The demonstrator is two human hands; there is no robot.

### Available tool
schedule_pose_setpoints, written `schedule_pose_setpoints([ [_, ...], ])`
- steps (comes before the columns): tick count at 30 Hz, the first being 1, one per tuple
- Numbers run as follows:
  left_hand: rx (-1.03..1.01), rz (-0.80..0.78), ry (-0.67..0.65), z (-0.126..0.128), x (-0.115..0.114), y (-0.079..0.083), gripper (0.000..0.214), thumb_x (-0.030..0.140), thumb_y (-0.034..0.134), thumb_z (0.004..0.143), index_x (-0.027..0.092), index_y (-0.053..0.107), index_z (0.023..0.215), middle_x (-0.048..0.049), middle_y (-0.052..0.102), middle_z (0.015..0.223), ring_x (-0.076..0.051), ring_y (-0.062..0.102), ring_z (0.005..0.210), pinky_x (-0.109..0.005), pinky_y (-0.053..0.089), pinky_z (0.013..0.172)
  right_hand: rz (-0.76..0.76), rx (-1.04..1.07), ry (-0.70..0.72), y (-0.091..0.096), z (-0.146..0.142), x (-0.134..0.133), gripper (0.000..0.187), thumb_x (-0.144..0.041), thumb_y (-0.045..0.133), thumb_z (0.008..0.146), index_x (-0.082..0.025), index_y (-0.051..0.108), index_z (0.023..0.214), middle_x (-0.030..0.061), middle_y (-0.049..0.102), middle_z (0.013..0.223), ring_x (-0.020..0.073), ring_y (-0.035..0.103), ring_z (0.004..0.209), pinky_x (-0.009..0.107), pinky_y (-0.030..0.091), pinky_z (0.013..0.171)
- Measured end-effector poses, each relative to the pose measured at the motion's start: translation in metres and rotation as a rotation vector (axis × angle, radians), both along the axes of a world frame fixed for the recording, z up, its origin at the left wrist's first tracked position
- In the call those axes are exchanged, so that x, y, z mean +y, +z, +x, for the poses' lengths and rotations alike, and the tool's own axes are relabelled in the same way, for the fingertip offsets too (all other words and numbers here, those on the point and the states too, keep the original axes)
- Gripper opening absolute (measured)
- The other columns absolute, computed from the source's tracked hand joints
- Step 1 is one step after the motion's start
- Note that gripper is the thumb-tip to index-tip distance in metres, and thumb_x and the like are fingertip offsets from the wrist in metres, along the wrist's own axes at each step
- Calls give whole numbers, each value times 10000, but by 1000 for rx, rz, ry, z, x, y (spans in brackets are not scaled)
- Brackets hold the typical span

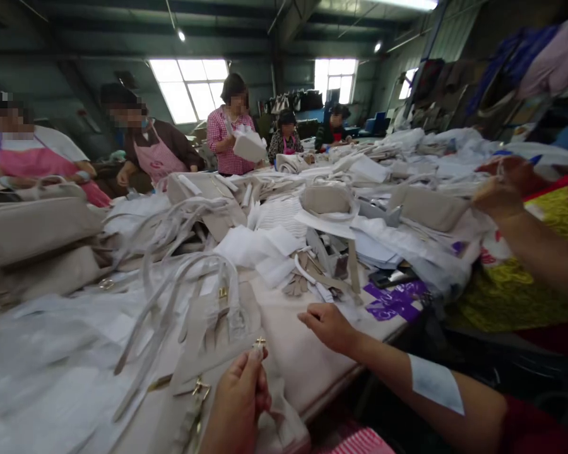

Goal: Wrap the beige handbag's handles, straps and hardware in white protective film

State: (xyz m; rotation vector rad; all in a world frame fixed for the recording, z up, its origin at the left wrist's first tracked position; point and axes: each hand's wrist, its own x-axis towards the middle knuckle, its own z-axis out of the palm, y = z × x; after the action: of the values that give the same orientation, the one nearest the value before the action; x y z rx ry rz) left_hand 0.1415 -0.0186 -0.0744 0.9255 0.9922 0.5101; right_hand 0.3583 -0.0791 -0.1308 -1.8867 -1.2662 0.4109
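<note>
My left hand (241, 397), fingers closed, pinches a small gold metal clasp (259, 342) at the bottom centre. Beneath and beside it lies a pale beige handbag (170, 403) with gold fittings (199, 388), partly wrapped in clear plastic. Farther right, my right hand (329, 326) is held over the pale table top (293, 353). Its fingers are curled in, and whatever may be between them is hidden. Loose beige bag straps (146, 315) lie to the left of the hands.
A large heap of beige bags, straps and white paper (260, 246) covers the table. Purple tape (392, 301) and a dark phone-like object (392, 276) lie near its right edge. A co-worker's arm (525, 233) reaches in at right. Several people stand or sit across the table.
</note>
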Motion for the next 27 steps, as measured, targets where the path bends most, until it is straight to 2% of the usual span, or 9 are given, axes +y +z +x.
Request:
schedule_pose_setpoints([
  [3,13,4,-2,3,3,-1,472,557,762,666,145,617,845,70,494,520,-44,368,394,-185,302,394,-17,-204,-38,3,22,4,467,-411,495,941,-191,447,532,-24,448,525,126,426,544,271,281,565],
  [6,9,-4,-3,4,4,-1,475,557,764,667,145,616,853,65,512,533,-42,382,403,-182,318,406,-9,-315,-3,4,29,18,246,-267,525,925,-179,619,716,23,630,713,157,563,701,263,379,670],
  [8,6,-16,1,3,4,-1,486,567,761,671,147,611,867,66,519,541,-42,388,405,-181,322,408,-24,-356,50,4,28,35,139,-199,538,900,-184,676,897,45,683,876,171,606,841,259,417,769],
  [13,-1,-23,24,0,1,1,498,590,743,684,152,595,867,69,519,547,-40,388,396,-182,316,405,-118,-495,105,3,27,91,248,-183,548,874,-164,664,1092,127,643,1148,244,561,1091,341,409,953],
  [16,-8,-9,30,-1,-1,1,500,596,730,698,145,604,875,68,520,551,-39,394,396,-182,320,408,-131,-514,117,0,32,120,403,-49,583,761,-153,640,1146,169,573,1301,314,494,1204,449,366,1009],
  [18,-11,-4,38,-2,-2,0,505,600,722,706,140,611,880,63,525,553,-39,398,396,-181,322,409,-132,-503,147,-1,37,133,440,5,606,685,-152,655,1093,173,583,1295,329,498,1209,472,362,1014],
  [22,-49,-10,54,-4,-3,-2,484,585,710,730,142,618,901,57,539,560,-41,412,386,-178,323,408,-81,-412,180,10,47,144,167,-14,594,712,-128,662,814,174,688,1013,297,606,1061,420,426,967],
  [25,-78,30,50,-5,-1,-2,483,568,707,744,148,634,971,37,575,590,-62,467,408,-189,369,428,46,-297,108,31,49,140,173,-79,498,833,-133,643,910,188,667,1125,282,585,1132,405,435,981],
  [27,-79,118,58,-6,2,-1,508,568,689,763,157,647,1059,7,621,636,-106,554,492,-223,459,501,124,-189,66,44,41,128,210,-138,459,867,-149,610,1013,164,671,1141,259,616,1086,385,488,918],
])
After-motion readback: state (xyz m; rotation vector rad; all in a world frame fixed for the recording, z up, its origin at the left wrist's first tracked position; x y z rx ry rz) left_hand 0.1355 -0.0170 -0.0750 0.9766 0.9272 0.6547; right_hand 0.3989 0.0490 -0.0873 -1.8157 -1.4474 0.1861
